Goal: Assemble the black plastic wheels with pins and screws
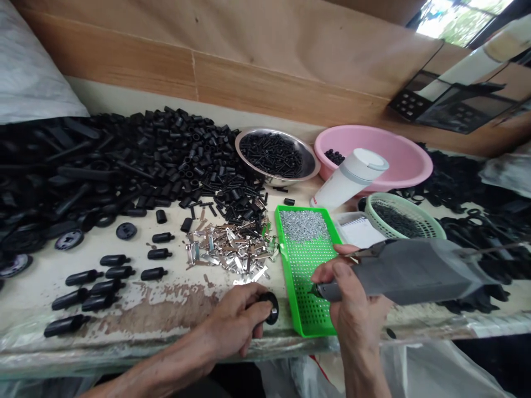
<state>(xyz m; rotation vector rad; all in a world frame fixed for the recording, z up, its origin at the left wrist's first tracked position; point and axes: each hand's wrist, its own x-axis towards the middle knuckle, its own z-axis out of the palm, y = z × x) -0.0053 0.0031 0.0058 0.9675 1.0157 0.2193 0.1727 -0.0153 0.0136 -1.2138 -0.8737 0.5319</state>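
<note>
My left hand [236, 320] is closed around a small round black plastic part [270, 307] near the table's front edge. My right hand [350, 298] grips a grey electric screwdriver [415, 271], whose tip points down at a green perforated tray [309, 271] holding a heap of small silver screws [305, 224] at its far end. A pile of silver metal clips [232, 249] lies just beyond my left hand.
A large heap of black plastic parts [145, 155] covers the left and back. Assembled black pieces [95, 282] lie in rows at the left. A steel bowl [277, 156], pink basin [373, 155], white bottle [350, 177] and green basket [400, 218] stand behind.
</note>
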